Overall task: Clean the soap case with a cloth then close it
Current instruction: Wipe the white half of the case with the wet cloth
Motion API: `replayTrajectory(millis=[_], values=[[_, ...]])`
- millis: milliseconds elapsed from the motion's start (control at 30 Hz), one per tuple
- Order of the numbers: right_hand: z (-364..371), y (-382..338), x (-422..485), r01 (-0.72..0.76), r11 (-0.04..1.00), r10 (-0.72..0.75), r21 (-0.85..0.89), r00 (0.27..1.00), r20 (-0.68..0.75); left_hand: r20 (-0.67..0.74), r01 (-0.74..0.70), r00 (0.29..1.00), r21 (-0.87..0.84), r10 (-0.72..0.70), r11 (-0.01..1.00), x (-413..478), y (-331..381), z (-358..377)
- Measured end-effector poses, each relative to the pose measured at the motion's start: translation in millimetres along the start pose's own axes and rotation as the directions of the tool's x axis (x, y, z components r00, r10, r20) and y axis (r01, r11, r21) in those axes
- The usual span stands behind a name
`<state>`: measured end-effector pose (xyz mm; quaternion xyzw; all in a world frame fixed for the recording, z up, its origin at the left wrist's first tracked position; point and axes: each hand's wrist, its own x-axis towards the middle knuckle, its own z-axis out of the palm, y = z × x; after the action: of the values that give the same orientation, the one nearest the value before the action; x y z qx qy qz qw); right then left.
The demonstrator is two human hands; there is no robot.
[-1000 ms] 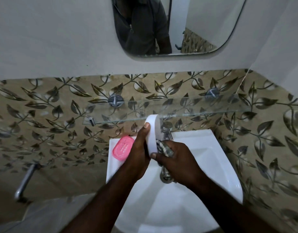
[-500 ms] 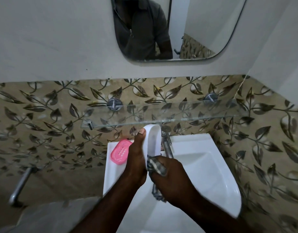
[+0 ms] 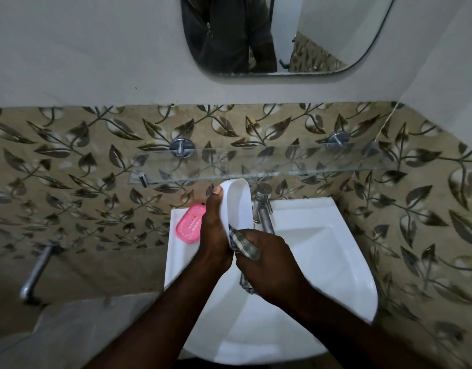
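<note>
My left hand (image 3: 214, 235) grips the white soap case (image 3: 238, 203) and holds it upright above the back of the sink (image 3: 322, 235). My thumb runs up its left edge to near the top, and its hollow side is turned toward my right. My right hand (image 3: 269, 265) is curled round the checked cloth (image 3: 245, 246), with the bunched end pressed against the lower end of the case's hollow. A tail of the cloth hangs below my palm over the basin. The pink tray (image 3: 190, 226), ridged and oval, lies flat on the sink's back left corner, just beside my left hand. The tap (image 3: 264, 214) stands right behind the case, under the glass shelf (image 3: 282, 161) on the leaf-patterned tiles.
</note>
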<state>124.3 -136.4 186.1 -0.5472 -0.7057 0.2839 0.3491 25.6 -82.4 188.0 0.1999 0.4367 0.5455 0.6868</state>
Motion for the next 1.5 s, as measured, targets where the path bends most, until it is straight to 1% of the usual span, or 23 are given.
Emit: replayTrajectory(millis=[100,167,200,267,300,333,367,400,433,500,567,633,700,767,833,933,1033,1100,1167,1267,1333,1400,1500], values=[[-4.0,20.4,-0.2,0.282,0.911,-0.283,-0.301,0.958,0.04,0.012,0.048,0.999,-0.024,-0.048,0.999,4.2,4.0,-4.3],[-4.0,36.9,2.0,0.34,0.842,-0.332,-0.418,0.939,0.096,0.036,0.077,0.996,-0.043,-0.076,0.996,5.1,4.0,-5.8],[-4.6,34.8,1.4,0.31,0.862,-0.316,-0.401,0.947,0.053,0.043,0.082,0.996,-0.037,-0.08,0.996,4.7,3.4,-5.3],[-0.7,17.7,-0.4,0.116,0.968,-0.139,-0.223,0.986,-0.089,0.045,0.076,0.996,-0.006,-0.076,0.997,5.5,0.1,-5.1],[3.1,9.1,0.2,-0.037,0.999,0.037,0.009,0.996,-0.086,0.04,0.058,0.998,0.006,-0.058,0.998,7.4,-1.7,-5.8],[6.1,4.2,-0.4,-0.17,0.956,0.173,0.24,0.985,0.006,0.037,0.033,0.999,0.006,-0.033,0.999,8.6,-2.7,-6.7],[8.1,1.3,-1.9,-0.196,0.922,0.191,0.335,0.98,0.048,0.037,0.007,0.999,-0.002,-0.007,1.0,9.1,-2.9,-7.3],[7.9,2.3,-2.0,-0.101,0.962,0.106,0.255,0.994,-0.005,0.04,-0.013,0.999,0.0,0.013,1.0,10.7,-2.5,-8.1],[7.0,7.3,-2.6,0.054,0.997,-0.05,0.055,0.996,-0.07,0.042,-0.018,0.999,0.016,0.017,1.0,11.4,-0.5,-8.7],[5.7,31.0,-1.3,0.282,0.918,-0.302,-0.278,0.953,-0.033,0.033,0.031,0.999,0.085,-0.034,0.996,12.1,3.7,-9.0],[-1.3,50.1,3.5,0.389,0.833,-0.389,-0.394,0.918,0.084,0.052,0.117,0.991,0.154,-0.127,0.981,14.7,3.1,-11.4],[-9.2,53.2,8.0,0.411,0.811,-0.381,-0.416,0.911,0.158,0.096,0.182,0.974,0.207,-0.205,0.961,16.3,1.6,-14.6],[-9.7,46.9,9.8,0.326,0.885,-0.276,-0.333,0.942,0.191,0.114,0.195,0.966,0.265,-0.231,0.944,17.9,-1.4,-16.6],[-11.6,40.8,15.2,0.034,0.998,-0.024,-0.045,0.979,0.202,0.1,0.188,0.971,0.249,-0.218,0.95,15.7,-4.1,-15.1],[-18.0,39.4,22.3,-0.173,0.968,0.157,0.181,0.982,0.101,0.085,0.11,0.988,0.187,-0.128,0.976,15.5,-4.0,-16.4],[-26.2,35.0,25.0,-0.221,0.936,0.253,0.274,0.963,-0.09,0.202,0.099,0.971,0.135,-0.125,0.986,14.4,-3.3,-22.7],[-16.9,30.6,30.2,-0.223,0.973,0.212,-0.05,0.962,-0.17,0.17,0.143,0.971,0.138,-0.166,0.98,15.1,-6.6,-19.4],[-7.0,25.3,36.0,-0.218,0.945,0.159,-0.242,0.957,-0.242,0.13,0.162,0.974,0.19,-0.188,0.968,13.6,-12.2,-9.2],[-0.5,24.0,37.8,-0.131,0.947,0.06,-0.292,0.969,-0.239,0.078,0.165,0.98,0.179,-0.181,0.97,15.2,-15.7,-5.5],[5.6,29.8,21.9,0.129,0.957,-0.132,-0.259,0.991,0.004,0.048,0.125,0.989,0.189,-0.136,0.974,17.4,-5.6,-14.7],[7.2,36.1,10.9,0.221,0.946,-0.197,-0.238,0.973,0.123,0.038,0.08,0.995,0.202,-0.089,0.976,17.1,0.1,-19.5],[7.2,39.8,15.4,0.272,0.903,-0.252,-0.334,0.962,0.103,0.04,0.061,0.997,0.206,-0.071,0.977,16.5,0.3,-19.4],[7.3,36.8,33.7,0.266,0.815,-0.346,-0.515,0.936,-0.063,0.042,0.129,0.989,0.203,-0.14,0.971,12.6,-1.4,-15.3]])
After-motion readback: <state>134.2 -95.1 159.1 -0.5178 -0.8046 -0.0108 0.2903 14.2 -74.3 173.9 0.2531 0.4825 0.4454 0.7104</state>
